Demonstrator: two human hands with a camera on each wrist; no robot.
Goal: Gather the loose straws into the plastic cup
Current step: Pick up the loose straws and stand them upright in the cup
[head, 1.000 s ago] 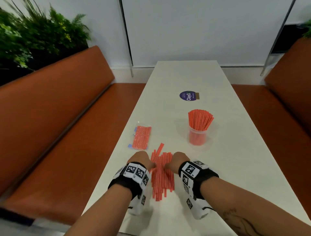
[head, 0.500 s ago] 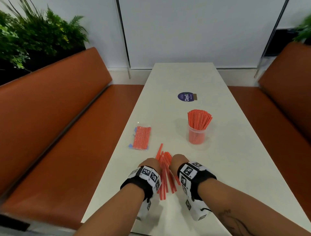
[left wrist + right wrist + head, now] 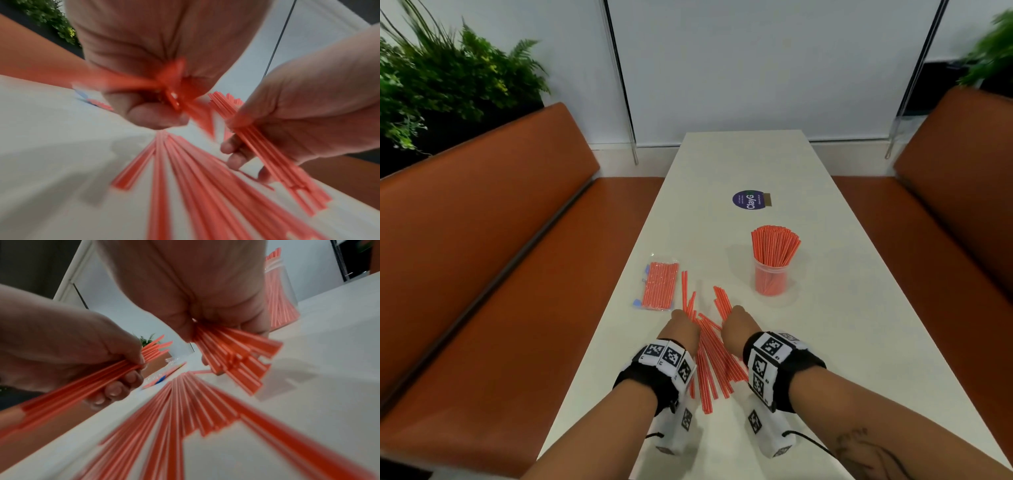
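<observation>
1. We see the left hand point(image 3: 680, 329) with fingers curled tight around a small bunch of straws, held just above the white table point(image 3: 859, 342).
2. The right hand point(image 3: 738, 325) grips its own fanned bunch the same way, beside the left.
3. The loose straws point(image 3: 710, 373) lie splayed on the table between and under both wrists.
4. The plastic cup point(image 3: 771, 279), already packed with upright straws, stands further back and to the right, apart from the hands.
5. A sealed straw packet point(image 3: 659, 286) lies flat near the table's left edge.
</observation>
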